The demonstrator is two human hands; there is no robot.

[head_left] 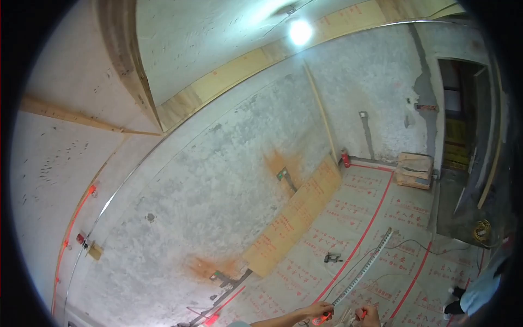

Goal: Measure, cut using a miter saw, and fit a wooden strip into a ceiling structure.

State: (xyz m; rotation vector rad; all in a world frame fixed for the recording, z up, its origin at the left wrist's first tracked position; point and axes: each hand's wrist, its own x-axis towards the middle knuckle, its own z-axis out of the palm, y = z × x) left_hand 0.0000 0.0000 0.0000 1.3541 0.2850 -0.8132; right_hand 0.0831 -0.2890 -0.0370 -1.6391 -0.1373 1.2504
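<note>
At the bottom edge my left hand (311, 310) is closed on an orange-and-black hand tool (322, 318). Just right of it my right hand (370, 317) grips a small orange-handled item (362, 313), its shape unclear. Some pale material, too small to identify, lies between and below them. A long, narrow perforated strip (368, 264) lies on the printed floor covering (408, 212) beyond my hands, beside a thin dark cable (419, 246). Further left on that covering rests a dark nail gun (332, 257).
A person (474, 289) in light blue is at the lower right. A plywood board (291, 215) runs along the wall foot. In the far corner are a red extinguisher (345, 159) and stacked bags or boards (414, 170), near a doorway (457, 125). A coiled yellow cable (480, 231) lies right.
</note>
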